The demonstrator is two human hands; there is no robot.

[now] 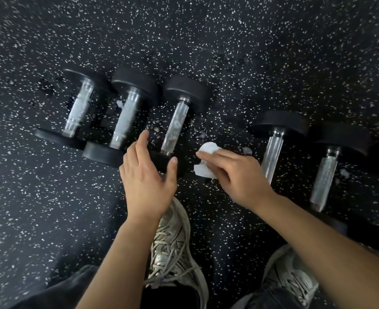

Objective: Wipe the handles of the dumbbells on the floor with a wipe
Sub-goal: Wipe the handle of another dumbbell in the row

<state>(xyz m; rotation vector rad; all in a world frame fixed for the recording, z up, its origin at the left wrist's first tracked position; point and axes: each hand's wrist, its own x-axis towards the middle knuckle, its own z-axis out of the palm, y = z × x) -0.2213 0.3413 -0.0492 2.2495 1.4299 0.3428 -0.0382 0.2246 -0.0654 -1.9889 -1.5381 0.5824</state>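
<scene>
The floor (pixel 50 208) is black rubber with many small white specks, and it fills the whole view. On it lie 5 dumbbells in a loose row, each with black round heads and a shiny metal handle that points away from the person. The 3 on the left lie close together: the first dumbbell (pixel 78 108), the second dumbbell (pixel 126 117) just beside it, and the third dumbbell (pixel 176 128) near the middle. The fourth dumbbell (pixel 273 152) and the fifth dumbbell (pixel 325 177) lie on the right side, well apart from the third one.

2 bare forearms come in from the bottom edge. The left hand (pixel 146 175) is over the near head of the third dumbbell; its grip is spread, with the fingers straight and the thumb out to the side, and it holds nothing. I cannot tell if it touches the head. The right hand (pixel 235 172) is between the third and the fourth dumbbell, low over the floor, and its grip pinches the wipe (pixel 206 161), a crumpled white piece that sticks out past the fingertips to the left. The wipe touches no handle.

Under the arms, 2 light grey laced shoes (pixel 173 248) stand on the floor, with dark trouser legs (pixel 57 293) at the bottom edge.

Some small pale scraps (pixel 200 134) lie on the floor around the handles.
</scene>
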